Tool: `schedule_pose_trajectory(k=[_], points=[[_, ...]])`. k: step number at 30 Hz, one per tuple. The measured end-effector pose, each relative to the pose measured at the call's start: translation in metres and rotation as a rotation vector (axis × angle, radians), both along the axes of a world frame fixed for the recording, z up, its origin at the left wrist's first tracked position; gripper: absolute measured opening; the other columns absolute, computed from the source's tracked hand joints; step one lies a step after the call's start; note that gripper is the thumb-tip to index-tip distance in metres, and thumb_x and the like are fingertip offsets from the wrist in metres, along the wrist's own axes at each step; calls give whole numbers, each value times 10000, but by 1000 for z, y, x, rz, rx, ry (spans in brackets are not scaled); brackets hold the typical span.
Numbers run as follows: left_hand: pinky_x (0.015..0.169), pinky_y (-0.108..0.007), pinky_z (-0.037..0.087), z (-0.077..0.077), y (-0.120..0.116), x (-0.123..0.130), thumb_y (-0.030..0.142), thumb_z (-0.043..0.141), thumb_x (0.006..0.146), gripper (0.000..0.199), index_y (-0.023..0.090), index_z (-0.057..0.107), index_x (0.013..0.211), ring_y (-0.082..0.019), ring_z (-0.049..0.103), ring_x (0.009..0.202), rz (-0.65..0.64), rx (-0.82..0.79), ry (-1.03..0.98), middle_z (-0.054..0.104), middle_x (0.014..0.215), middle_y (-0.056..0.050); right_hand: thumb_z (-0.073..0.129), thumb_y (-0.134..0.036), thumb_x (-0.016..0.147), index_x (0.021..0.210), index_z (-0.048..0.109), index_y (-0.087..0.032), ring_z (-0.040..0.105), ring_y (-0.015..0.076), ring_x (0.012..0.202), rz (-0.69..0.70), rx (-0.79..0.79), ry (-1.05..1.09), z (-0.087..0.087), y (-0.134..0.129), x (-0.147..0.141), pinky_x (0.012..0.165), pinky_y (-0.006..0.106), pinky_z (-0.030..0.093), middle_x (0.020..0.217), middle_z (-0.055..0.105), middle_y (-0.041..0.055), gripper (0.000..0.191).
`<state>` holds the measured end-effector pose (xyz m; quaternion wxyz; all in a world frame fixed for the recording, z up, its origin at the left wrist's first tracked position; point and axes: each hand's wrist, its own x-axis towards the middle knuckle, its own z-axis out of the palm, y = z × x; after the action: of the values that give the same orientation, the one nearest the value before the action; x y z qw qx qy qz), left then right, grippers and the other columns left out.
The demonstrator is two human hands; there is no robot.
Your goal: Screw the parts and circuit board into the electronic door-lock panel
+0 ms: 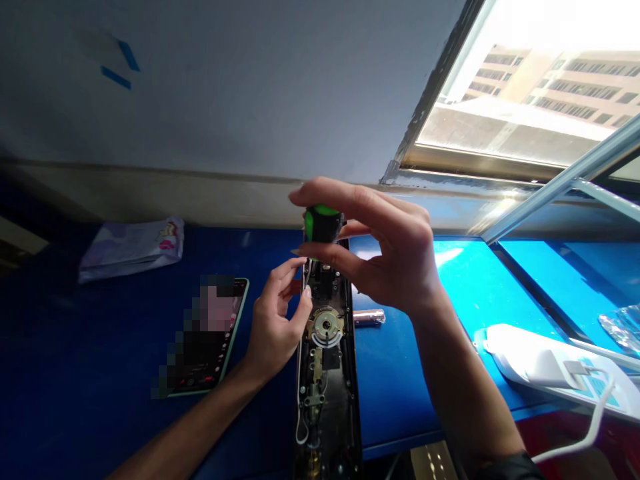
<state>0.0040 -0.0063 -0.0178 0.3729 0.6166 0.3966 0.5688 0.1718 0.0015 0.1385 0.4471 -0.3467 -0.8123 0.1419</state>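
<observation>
My right hand (383, 237) is closed around the black-and-green handle of a screwdriver (323, 223), held upright over the far end of a long, narrow black lock housing (335, 373). The screwdriver's tip is hidden from view. At the housing's left edge, the thumb and fingers of my left hand (280, 317) grip the rim beside a thin white strip (299, 387), which runs along that side and ends in a loop. Inside the open housing sit a round metal disc (327, 325), screws and small metal parts.
A phone (215, 340) with its screen lit lies left on the blue table (125, 353). Behind it is a pale soft packet (133, 247). Right of the housing lies a shiny cylinder (369, 317). A white device with a cable (555, 367) and metal frame bars (560, 180) stand further right.
</observation>
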Motion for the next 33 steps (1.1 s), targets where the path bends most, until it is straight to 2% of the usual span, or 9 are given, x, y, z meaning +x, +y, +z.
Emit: schedule_pose_trajectory(k=[5, 7, 10, 13, 16, 18, 21, 27, 33], points=[[1143, -429, 542, 6, -1, -5, 257, 601, 997, 478, 243, 495, 1463, -252, 646, 1330, -9, -1, 119, 604, 1502, -118, 688, -209, 948, 1245, 662, -342, 740, 210, 1160, -7, -55, 14, 14, -5, 10, 940, 361, 684, 1327, 728, -22, 327], [1158, -463, 522, 14, -2, -8, 257, 596, 995, 451, 237, 526, 1440, -270, 619, 1355, 27, 60, 231, 591, 1513, -123, 711, -178, 922, 1195, 670, -335, 756, 209, 1094, -36, 69, 132, 19, -8, 19, 870, 365, 695, 1278, 738, -13, 318], [1209, -568, 436, 30, -5, -6, 221, 601, 972, 344, 221, 628, 1316, -312, 528, 1426, 122, 280, 460, 559, 1551, -125, 788, -209, 866, 1153, 674, -298, 765, 203, 1010, -49, 187, 174, 24, -13, 38, 857, 376, 685, 1213, 740, -4, 321], [1179, -604, 448, 47, -5, 1, 170, 586, 959, 243, 215, 714, 1162, -327, 508, 1405, 72, 491, 608, 642, 1463, -102, 797, -266, 865, 1131, 682, -265, 762, 190, 944, -160, 63, -100, 24, -14, 59, 834, 357, 673, 1047, 755, -5, 290], [1137, -617, 480, 54, -4, 10, 162, 576, 963, 237, 202, 759, 1109, -359, 457, 1436, -18, 569, 726, 680, 1418, -104, 843, -281, 823, 1055, 698, -217, 748, 203, 833, -229, -96, -375, 19, -6, 73, 785, 385, 649, 935, 761, 19, 281], [1132, -641, 475, 53, -3, 12, 171, 579, 966, 249, 191, 772, 1122, -382, 422, 1466, -41, 567, 775, 659, 1450, -121, 848, -257, 818, 1052, 688, -206, 724, 201, 795, -279, -170, -472, 14, 1, 76, 740, 371, 616, 865, 736, 22, 289], [1136, -646, 478, 46, -5, 11, 180, 595, 962, 264, 205, 773, 1155, -379, 411, 1478, -44, 545, 756, 651, 1461, -115, 817, -254, 847, 1073, 658, -210, 698, 176, 761, -250, -230, -463, 10, 11, 72, 688, 317, 559, 813, 707, 6, 279], [1154, -621, 493, 35, -8, 6, 157, 607, 948, 264, 213, 766, 1151, -350, 452, 1459, -4, 538, 664, 678, 1424, -102, 803, -247, 853, 1066, 643, -231, 684, 166, 754, -198, -230, -465, 3, 17, 63, 636, 273, 477, 779, 683, -11, 266], [1157, -616, 491, 31, -8, 6, 138, 607, 943, 250, 221, 772, 1112, -339, 486, 1424, 1, 515, 623, 697, 1390, -98, 795, -243, 856, 1081, 650, -245, 675, 165, 735, -197, -239, -482, -3, 23, 64, 646, 281, 471, 740, 677, -25, 268]])
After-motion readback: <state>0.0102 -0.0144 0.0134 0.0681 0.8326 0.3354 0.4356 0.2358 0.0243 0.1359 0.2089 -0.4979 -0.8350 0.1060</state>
